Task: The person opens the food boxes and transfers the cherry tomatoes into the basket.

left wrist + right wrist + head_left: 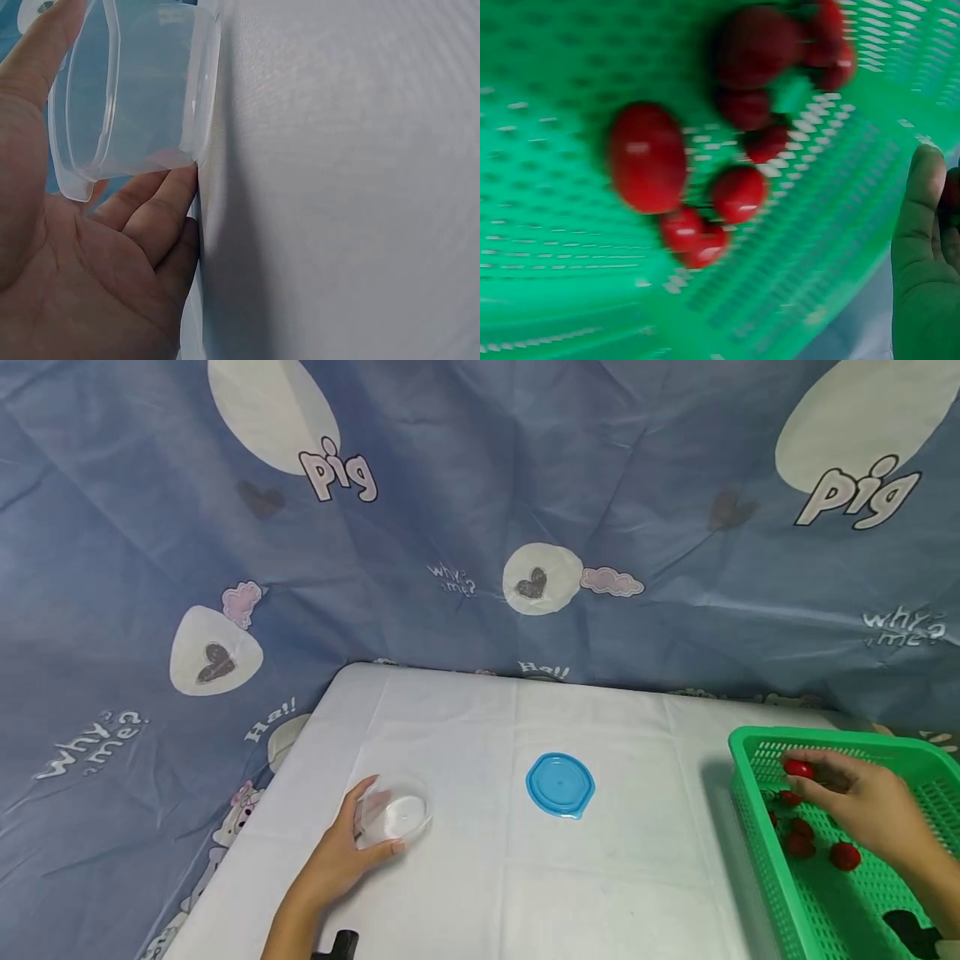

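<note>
At the table's left part, my left hand (337, 860) holds a clear round plastic container (405, 814), with its thumb and fingers around the side. In the left wrist view the container (146, 90) stands with its base on the white cloth. Over the far left corner of a green basket (772, 868), my right hand (873, 797) pinches a red cherry tomato (799, 768) between thumb and fingers. Beneath that hand, several more cherry tomatoes (647, 157) lie loose on the basket floor. The pinched one is mostly hidden at the right wrist view's edge.
A blue plastic lid (560, 783) lies flat on the white tablecloth (465, 893), between the container and the basket. The basket's raised perforated walls stand at the table's right side. A blue printed curtain (420, 527) hangs behind the table.
</note>
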